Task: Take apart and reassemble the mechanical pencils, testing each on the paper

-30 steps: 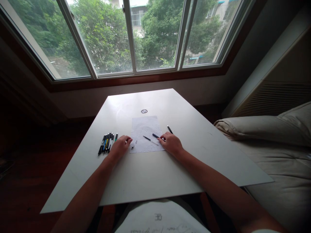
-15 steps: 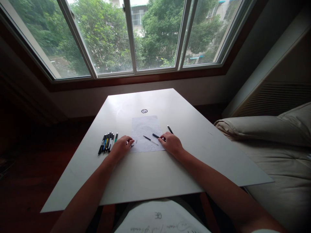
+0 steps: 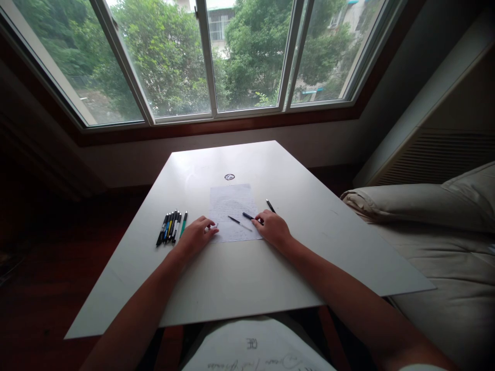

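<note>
My left hand [image 3: 196, 236] rests at the left edge of a sheet of paper [image 3: 228, 198] covered in lines of writing. Its thumb and forefinger curl in around a tiny pale piece [image 3: 217, 225], too small to name; a hold cannot be made out clearly. On the paper's right side, my right hand [image 3: 273, 228] is closed on the near end of a black pen barrel [image 3: 248, 215]. Between the hands lies a thin pen refill [image 3: 240, 222] with a dark end and a clear end, slanting across the sheet.
Several pens [image 3: 168, 228] lie side by side on the left of the white table [image 3: 240, 278]. One black pen piece [image 3: 270, 206] is beyond my right hand. A round dark emblem [image 3: 229, 176] marks the far tabletop. A beige sofa [image 3: 417, 237] stands to the right.
My left hand has slid slightly right and its fingertips now reach over the small parts on the paper, covering a metallic one. My right hand has stayed put.
</note>
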Motion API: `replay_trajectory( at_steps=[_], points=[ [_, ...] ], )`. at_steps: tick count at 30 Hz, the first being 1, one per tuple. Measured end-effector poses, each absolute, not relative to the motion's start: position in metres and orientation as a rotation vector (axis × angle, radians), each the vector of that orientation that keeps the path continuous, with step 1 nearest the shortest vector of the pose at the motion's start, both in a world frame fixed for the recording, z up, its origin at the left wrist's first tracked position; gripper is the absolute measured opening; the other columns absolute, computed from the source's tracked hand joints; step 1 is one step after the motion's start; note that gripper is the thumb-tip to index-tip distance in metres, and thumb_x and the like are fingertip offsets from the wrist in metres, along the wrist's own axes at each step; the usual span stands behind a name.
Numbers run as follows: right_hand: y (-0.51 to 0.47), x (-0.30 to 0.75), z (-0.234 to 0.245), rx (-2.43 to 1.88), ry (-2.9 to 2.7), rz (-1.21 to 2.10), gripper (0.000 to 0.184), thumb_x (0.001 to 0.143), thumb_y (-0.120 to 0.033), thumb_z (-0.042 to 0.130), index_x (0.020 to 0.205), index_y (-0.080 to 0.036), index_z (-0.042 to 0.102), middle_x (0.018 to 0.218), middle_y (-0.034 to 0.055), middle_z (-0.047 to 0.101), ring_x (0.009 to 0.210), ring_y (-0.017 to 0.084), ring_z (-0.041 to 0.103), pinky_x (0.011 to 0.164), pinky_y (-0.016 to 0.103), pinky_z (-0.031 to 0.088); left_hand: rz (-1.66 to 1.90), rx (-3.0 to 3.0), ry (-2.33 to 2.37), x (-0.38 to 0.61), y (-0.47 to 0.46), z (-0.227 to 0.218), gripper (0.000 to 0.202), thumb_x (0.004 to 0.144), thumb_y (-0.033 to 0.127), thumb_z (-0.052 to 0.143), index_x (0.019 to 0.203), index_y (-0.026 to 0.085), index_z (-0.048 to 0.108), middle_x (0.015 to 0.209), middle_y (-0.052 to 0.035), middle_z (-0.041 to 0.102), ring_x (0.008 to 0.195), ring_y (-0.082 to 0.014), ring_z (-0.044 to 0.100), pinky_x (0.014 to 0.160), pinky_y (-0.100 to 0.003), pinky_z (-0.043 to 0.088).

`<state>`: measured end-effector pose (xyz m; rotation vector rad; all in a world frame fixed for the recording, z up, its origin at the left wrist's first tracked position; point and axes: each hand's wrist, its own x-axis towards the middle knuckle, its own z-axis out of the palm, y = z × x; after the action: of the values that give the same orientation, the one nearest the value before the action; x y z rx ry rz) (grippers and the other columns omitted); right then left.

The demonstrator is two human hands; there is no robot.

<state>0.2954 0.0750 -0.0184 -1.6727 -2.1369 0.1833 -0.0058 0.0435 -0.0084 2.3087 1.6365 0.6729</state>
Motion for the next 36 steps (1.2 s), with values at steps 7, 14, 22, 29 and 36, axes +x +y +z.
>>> replay_trajectory(
  at_steps=[7,14,22,29,36],
  points=[
    [0.076,0.295,-0.020,-1.652,-2.116,0.177,0.025,0.094,-0.041,0.057,0.092,-0.022,0.073,0.094,0.0038,0.068,0.079,0.016,0.061,0.065,0.027,0.039,0.673,2.316,1.630,-0.005,0.042,-0.008,0.023,0.092,0.042,0.059,0.105,0.025,0.070,0.106,-0.0052,0.066,0.083,-0.0181,0.065,0.072,-0.027,0.049],
    [0.069,0.291,-0.015,-1.457,-2.091,0.209,0.024,0.097,-0.038,0.054,0.097,-0.021,0.071,0.094,0.0027,0.068,0.075,0.014,0.062,0.068,0.024,0.043,0.742,2.368,1.654,-0.005,0.044,-0.010,0.023,0.092,0.040,0.060,0.106,0.023,0.068,0.105,-0.0054,0.066,0.084,-0.0186,0.065,0.075,-0.029,0.049],
    [0.068,0.288,-0.020,-1.392,-2.089,0.138,0.019,0.094,-0.035,0.059,0.091,-0.021,0.070,0.091,0.0041,0.068,0.073,0.016,0.063,0.064,0.026,0.041,0.765,2.369,1.628,-0.007,0.046,-0.013,0.019,0.096,0.034,0.055,0.103,0.023,0.068,0.105,-0.0056,0.065,0.090,-0.0193,0.065,0.079,-0.029,0.050],
    [0.063,0.287,-0.011,-1.278,-1.994,0.252,0.020,0.095,-0.035,0.057,0.094,-0.021,0.071,0.090,0.0043,0.067,0.070,0.015,0.062,0.065,0.025,0.043,0.862,2.329,1.587,-0.001,0.041,-0.003,0.024,0.098,0.036,0.051,0.098,0.021,0.069,0.100,-0.0063,0.065,0.085,-0.0181,0.064,0.079,-0.029,0.049],
    [0.042,0.268,-0.005,-0.906,-2.117,0.320,0.022,0.097,-0.036,0.055,0.107,-0.022,0.070,0.094,0.0058,0.068,0.073,0.015,0.063,0.068,0.026,0.046,0.963,2.224,1.352,0.031,0.021,0.019,0.027,0.097,0.041,0.054,0.104,0.020,0.069,0.101,-0.0064,0.065,0.078,-0.0153,0.060,0.072,-0.027,0.047]
  ],
)
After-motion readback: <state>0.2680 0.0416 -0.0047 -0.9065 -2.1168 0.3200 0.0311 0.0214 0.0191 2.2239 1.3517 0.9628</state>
